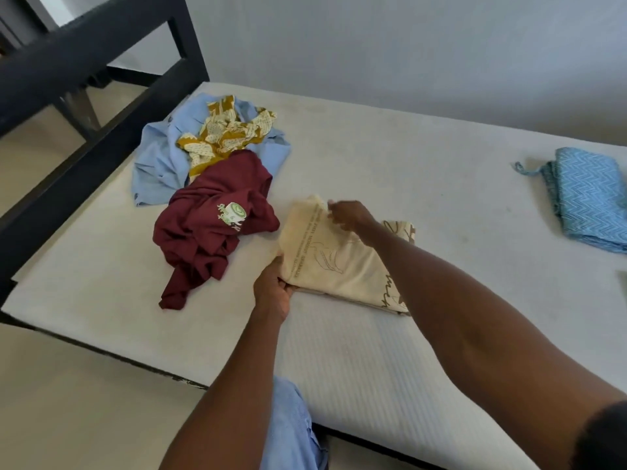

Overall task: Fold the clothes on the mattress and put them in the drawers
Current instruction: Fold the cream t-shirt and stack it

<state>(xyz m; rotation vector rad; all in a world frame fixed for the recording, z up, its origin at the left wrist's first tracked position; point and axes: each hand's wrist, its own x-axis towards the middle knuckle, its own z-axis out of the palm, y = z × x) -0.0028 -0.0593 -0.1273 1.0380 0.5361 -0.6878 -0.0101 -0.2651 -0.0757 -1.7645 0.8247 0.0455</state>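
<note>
A cream printed garment (336, 266) lies folded into a rectangle in the middle of the white mattress (390, 164). My left hand (273, 290) grips its near left corner. My right hand (349, 217) pinches its far edge. To the left lies a crumpled maroon shirt (210, 225) with a white logo. Behind it, a light blue shirt (159, 164) is bunched under a mustard and cream patterned cloth (227, 134). A folded blue zigzag cloth (590, 198) rests at the right edge of view.
A black bed frame (84, 62) rises at the mattress's far left end. Beige floor (84, 401) runs along the near left side. A grey wall (407, 45) stands behind the mattress. No drawers are in view.
</note>
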